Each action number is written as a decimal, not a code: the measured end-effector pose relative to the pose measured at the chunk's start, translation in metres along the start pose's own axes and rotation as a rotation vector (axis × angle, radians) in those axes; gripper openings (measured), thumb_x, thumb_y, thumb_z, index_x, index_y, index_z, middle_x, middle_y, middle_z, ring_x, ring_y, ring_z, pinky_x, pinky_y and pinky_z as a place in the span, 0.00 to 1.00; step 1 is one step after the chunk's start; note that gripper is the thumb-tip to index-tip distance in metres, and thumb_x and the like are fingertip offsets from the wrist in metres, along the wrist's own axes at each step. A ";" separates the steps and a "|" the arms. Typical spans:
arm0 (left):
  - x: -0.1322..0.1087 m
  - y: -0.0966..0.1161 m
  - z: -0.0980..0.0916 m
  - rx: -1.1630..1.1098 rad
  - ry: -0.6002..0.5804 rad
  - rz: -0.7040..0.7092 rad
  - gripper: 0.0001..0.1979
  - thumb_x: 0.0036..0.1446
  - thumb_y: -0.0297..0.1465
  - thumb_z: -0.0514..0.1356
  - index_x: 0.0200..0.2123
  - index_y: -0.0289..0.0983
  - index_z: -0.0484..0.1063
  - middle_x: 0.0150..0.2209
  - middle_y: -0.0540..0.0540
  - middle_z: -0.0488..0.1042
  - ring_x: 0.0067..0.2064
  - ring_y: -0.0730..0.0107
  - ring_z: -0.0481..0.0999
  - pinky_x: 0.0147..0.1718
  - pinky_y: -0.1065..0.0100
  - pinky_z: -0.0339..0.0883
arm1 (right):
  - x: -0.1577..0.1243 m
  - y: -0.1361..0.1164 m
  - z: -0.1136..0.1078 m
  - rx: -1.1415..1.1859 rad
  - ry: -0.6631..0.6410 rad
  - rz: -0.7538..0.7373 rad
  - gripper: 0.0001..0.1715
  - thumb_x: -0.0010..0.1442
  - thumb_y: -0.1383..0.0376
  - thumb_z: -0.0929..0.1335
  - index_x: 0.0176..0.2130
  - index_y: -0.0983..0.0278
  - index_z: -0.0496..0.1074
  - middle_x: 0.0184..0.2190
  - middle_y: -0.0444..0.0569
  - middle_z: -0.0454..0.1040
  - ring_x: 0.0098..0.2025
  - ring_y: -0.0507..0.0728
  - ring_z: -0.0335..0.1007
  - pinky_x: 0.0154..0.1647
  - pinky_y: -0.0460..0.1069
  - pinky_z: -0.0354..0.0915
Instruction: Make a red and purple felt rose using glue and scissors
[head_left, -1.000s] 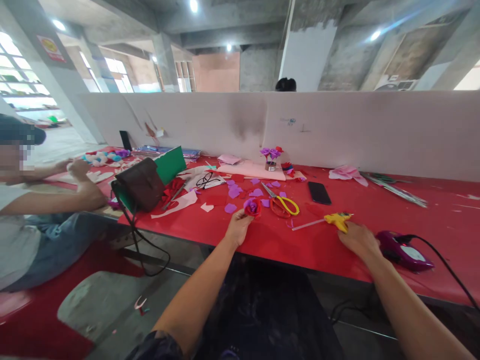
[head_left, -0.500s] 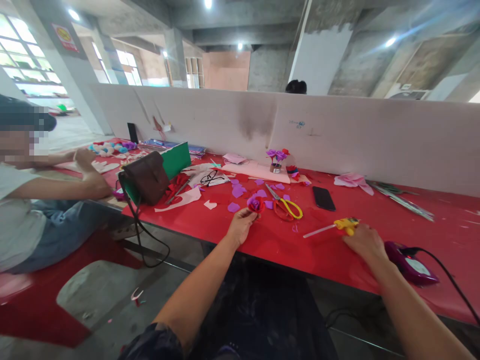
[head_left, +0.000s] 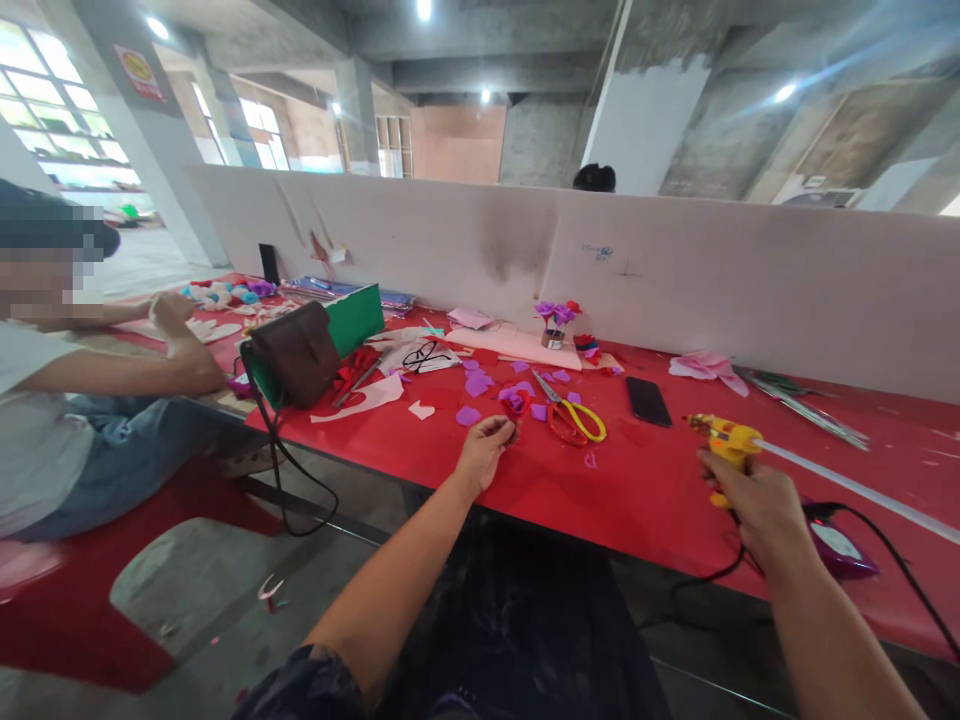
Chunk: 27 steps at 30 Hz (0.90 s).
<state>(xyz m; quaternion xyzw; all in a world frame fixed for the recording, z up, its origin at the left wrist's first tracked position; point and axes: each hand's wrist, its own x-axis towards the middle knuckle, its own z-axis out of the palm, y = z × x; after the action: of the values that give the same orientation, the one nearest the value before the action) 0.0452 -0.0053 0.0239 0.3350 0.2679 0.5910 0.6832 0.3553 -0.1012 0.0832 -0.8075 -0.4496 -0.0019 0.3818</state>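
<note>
– Working at a red tabletop (head_left: 637, 490), facing a pale partition (head_left: 420, 240), under a bare concrete ceiling (head_left: 480, 40). Doing what with the left hand (head_left: 484, 455)?

– Pinching a purple-and-red flower (head_left: 514, 400) from below, thumb and fingertips drawn together, holding the bloom just left of the yellow-and-red scissors (head_left: 558, 400). Not quite telling, though, between touching the tabletop and hovering over it.

– And with the right hand (head_left: 765, 505)?

– Gripping a yellow glue gun (head_left: 731, 440) by the handle, pointing the nozzle (head_left: 696, 423) leftward, well apart from the flower, with a clear glue stick (head_left: 847, 484) jutting out behind. Not making out the trigger finger.

– Reaching which step, at a guess?

– Probably readying the gun for gluing petals. Seemingly calling next for a steady bloom, a careful approach with the nozzle, and a hot tip well clear of the left fingertips.

– Spotting any brands or writing?

– Seeing blue handwriting (head_left: 606, 252) on the partition, but not resolving any words. Noticing a red-and-yellow sign (head_left: 138, 72) on the far-left pillar (head_left: 127, 130), too small for reading. Likewise losing the print on a white label (head_left: 836, 542) on the purple box (head_left: 844, 560) beside the right wrist. Finding no legible brand, even on the dark phone (head_left: 649, 401).
</note>
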 end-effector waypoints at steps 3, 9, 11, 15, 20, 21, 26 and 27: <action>-0.003 -0.003 0.004 0.086 0.010 0.041 0.15 0.40 0.38 0.72 0.26 0.33 0.76 0.22 0.50 0.74 0.25 0.76 0.71 0.28 0.71 0.64 | -0.032 -0.025 0.004 0.244 -0.114 0.025 0.26 0.58 0.45 0.63 0.35 0.64 0.73 0.23 0.52 0.75 0.21 0.54 0.69 0.19 0.48 0.65; -0.004 -0.009 0.008 0.245 0.024 0.070 0.12 0.46 0.37 0.68 0.23 0.33 0.74 0.18 0.51 0.71 0.18 0.79 0.64 0.21 0.72 0.56 | -0.093 -0.078 0.026 0.789 -0.479 0.056 0.34 0.46 0.37 0.71 0.33 0.65 0.71 0.18 0.45 0.70 0.19 0.49 0.60 0.17 0.44 0.56; -0.004 -0.009 0.008 0.279 0.020 0.069 0.12 0.47 0.37 0.67 0.22 0.34 0.74 0.18 0.51 0.71 0.18 0.79 0.64 0.21 0.72 0.55 | -0.102 -0.086 0.041 0.796 -0.536 0.032 0.33 0.46 0.37 0.70 0.32 0.64 0.71 0.18 0.44 0.69 0.19 0.50 0.60 0.17 0.45 0.56; -0.004 -0.009 0.008 0.327 0.010 0.074 0.13 0.46 0.38 0.67 0.22 0.34 0.73 0.17 0.51 0.70 0.19 0.78 0.65 0.21 0.73 0.56 | -0.104 -0.089 0.070 0.771 -0.558 -0.006 0.31 0.49 0.38 0.69 0.30 0.64 0.70 0.17 0.44 0.68 0.19 0.51 0.61 0.18 0.46 0.56; -0.004 -0.011 0.009 0.347 0.000 0.076 0.13 0.46 0.38 0.67 0.23 0.35 0.73 0.17 0.52 0.70 0.19 0.78 0.64 0.21 0.73 0.57 | -0.103 -0.087 0.083 0.756 -0.552 0.000 0.31 0.51 0.38 0.68 0.28 0.63 0.70 0.17 0.44 0.68 0.19 0.52 0.62 0.19 0.47 0.57; -0.004 -0.011 0.009 0.348 0.000 0.076 0.12 0.46 0.38 0.67 0.23 0.35 0.73 0.17 0.52 0.70 0.19 0.78 0.64 0.21 0.73 0.57 | -0.103 -0.088 0.083 0.756 -0.548 0.002 0.31 0.50 0.37 0.68 0.27 0.63 0.70 0.17 0.44 0.68 0.19 0.52 0.62 0.19 0.47 0.58; -0.004 -0.011 0.009 0.357 -0.003 0.079 0.12 0.46 0.38 0.67 0.23 0.35 0.73 0.17 0.52 0.70 0.19 0.77 0.65 0.21 0.73 0.57 | -0.103 -0.091 0.083 0.760 -0.536 0.016 0.33 0.49 0.36 0.68 0.27 0.63 0.69 0.16 0.44 0.68 0.18 0.51 0.61 0.19 0.47 0.57; -0.004 -0.011 0.009 0.360 -0.002 0.080 0.12 0.46 0.38 0.67 0.23 0.35 0.73 0.17 0.52 0.70 0.19 0.77 0.65 0.21 0.73 0.57 | -0.103 -0.092 0.083 0.762 -0.535 0.018 0.33 0.49 0.36 0.68 0.27 0.63 0.69 0.16 0.44 0.68 0.18 0.51 0.61 0.19 0.47 0.58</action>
<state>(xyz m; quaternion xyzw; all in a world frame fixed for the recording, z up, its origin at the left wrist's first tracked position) 0.0583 -0.0112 0.0211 0.4629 0.3551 0.5597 0.5885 0.1989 -0.0966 0.0449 -0.5855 -0.4938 0.3751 0.5221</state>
